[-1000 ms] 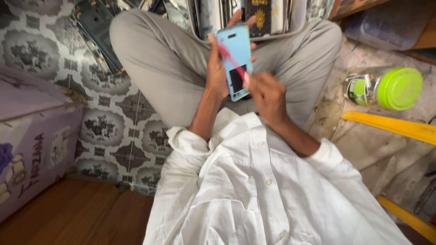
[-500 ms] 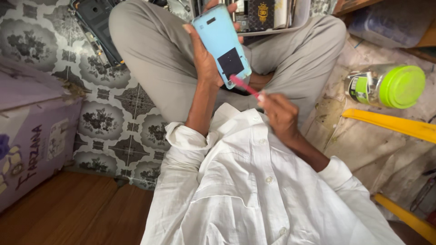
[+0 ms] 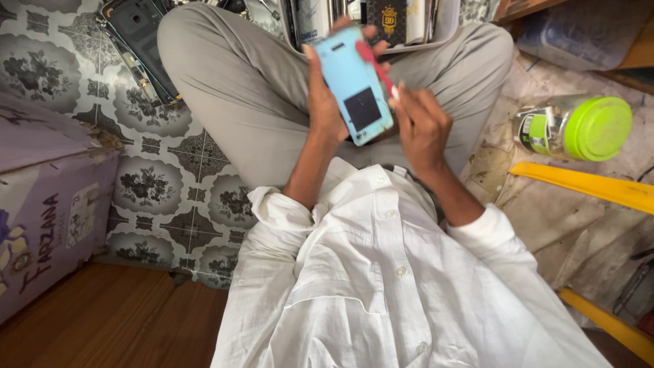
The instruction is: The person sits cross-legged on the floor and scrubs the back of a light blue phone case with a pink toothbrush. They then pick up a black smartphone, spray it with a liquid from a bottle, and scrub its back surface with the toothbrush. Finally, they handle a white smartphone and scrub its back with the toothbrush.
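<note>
Patterned floor covering point(image 3: 146, 187) lying under seated person. Left hand point(image 3: 325, 102) gripping light-blue phone point(image 3: 354, 85) above lap, tilting back face upward for access. Right hand point(image 3: 422, 123) pinching red tool point(image 3: 376, 66) against phone's right edge. Green-lidded jar point(image 3: 579, 128) lying right.

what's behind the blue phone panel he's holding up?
Behind the light blue phone panel the left hand grips it, fingertips curling over its top. Beyond are grey trousers and a tray of parts. The panel's far face is hidden.
</note>
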